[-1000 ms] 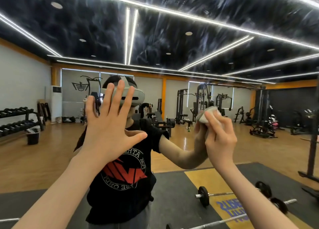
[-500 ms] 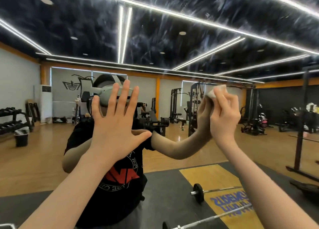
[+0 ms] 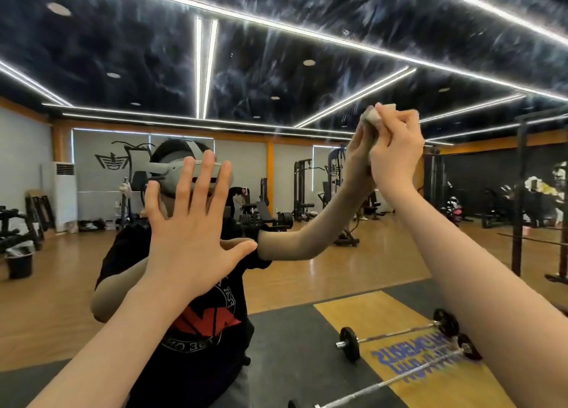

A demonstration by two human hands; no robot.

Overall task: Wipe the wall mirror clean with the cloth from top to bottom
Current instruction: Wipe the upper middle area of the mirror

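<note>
Cloth (image 3: 373,117) in right hand (image 3: 396,149) has risen higher.

Bare forearms, no sleeves

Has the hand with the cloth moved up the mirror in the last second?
Yes. The right hand gripping the cloth has climbed from the reflected gym machines to the reflected ceiling light strips, while the left hand stays flat.

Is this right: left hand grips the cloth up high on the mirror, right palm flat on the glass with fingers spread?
Sides swapped. In the head view the right hand grips the cloth up high on the mirror; the left hand is the flat one, fingers spread, against the glass.
</note>
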